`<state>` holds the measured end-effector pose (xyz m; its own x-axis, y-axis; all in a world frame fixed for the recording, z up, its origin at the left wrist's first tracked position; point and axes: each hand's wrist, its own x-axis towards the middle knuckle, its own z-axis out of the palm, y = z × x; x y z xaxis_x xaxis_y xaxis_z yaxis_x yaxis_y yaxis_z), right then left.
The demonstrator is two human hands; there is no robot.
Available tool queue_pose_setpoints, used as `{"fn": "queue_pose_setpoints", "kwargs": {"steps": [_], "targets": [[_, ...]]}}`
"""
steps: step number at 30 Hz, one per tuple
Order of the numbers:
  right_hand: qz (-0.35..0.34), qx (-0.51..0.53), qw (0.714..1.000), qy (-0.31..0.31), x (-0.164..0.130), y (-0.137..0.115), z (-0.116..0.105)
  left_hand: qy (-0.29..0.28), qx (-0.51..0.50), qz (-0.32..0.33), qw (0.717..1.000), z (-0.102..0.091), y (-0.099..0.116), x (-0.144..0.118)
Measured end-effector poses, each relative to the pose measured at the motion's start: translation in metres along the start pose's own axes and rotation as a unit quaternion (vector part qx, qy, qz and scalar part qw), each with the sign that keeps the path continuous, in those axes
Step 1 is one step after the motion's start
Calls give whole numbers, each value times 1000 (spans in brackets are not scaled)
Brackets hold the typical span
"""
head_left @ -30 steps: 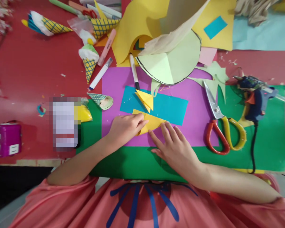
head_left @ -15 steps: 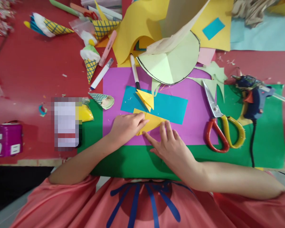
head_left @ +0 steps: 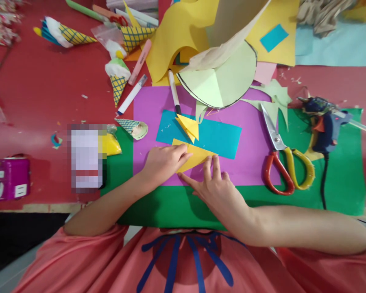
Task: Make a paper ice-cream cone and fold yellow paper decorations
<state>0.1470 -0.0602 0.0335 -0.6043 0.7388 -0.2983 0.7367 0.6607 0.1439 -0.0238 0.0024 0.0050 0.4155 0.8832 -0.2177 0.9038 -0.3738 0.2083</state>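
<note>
A folded piece of yellow paper (head_left: pixel 195 156) lies flat on the purple sheet, partly covered by my fingers. My left hand (head_left: pixel 164 160) is closed, its bent fingers pressing on the paper's left part. My right hand (head_left: pixel 218 183) is open, with the thumb stretched to the paper's lower corner and the fingertips on its right edge. Just beyond lies a folded yellow paper shape (head_left: pixel 189 127), on a blue paper strip (head_left: pixel 221 138). A black-capped white marker (head_left: pixel 173 91) points down toward that shape.
Scissors (head_left: pixel 276 140) with red and yellow handles and a glue gun (head_left: pixel 326 126) lie to the right. A small paper cone (head_left: pixel 132 128) sits on the left. A pale green paper piece (head_left: pixel 222 81) with black outline stands behind. Green paper (head_left: pixel 171 207) lies underneath the purple sheet (head_left: pixel 253 158).
My right thumb has slid a little left along the paper's lower edge, and that edge now looks straighter. My left hand stays in place on the paper.
</note>
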Motion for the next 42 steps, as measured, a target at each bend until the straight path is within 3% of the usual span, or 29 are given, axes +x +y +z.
{"fn": "queue_pose_setpoints", "kwargs": {"steps": [8,17,26,30,33,37,39,42], "targets": [[-23,-4,1000,21,-1,8,-1,-11,1,6,1000,-3,2,1],[-55,33,997,41,-11,41,3,-25,1,-5,1000,-8,6,2],[30,93,995,26,-13,82,4,-24,0,-12,1000,-4,3,1],[58,205,975,55,6,83,12,-11,22,-6,1000,-2,5,1],[82,215,971,71,20,75,18,3,23,9,1000,-1,6,1],[104,247,962,46,28,69,16,8,23,4,1000,3,5,1],[102,322,941,34,28,70,14,14,4,-2,1000,4,3,0],[79,445,890,62,27,77,12,70,-34,17,997,1,0,-1]]}}
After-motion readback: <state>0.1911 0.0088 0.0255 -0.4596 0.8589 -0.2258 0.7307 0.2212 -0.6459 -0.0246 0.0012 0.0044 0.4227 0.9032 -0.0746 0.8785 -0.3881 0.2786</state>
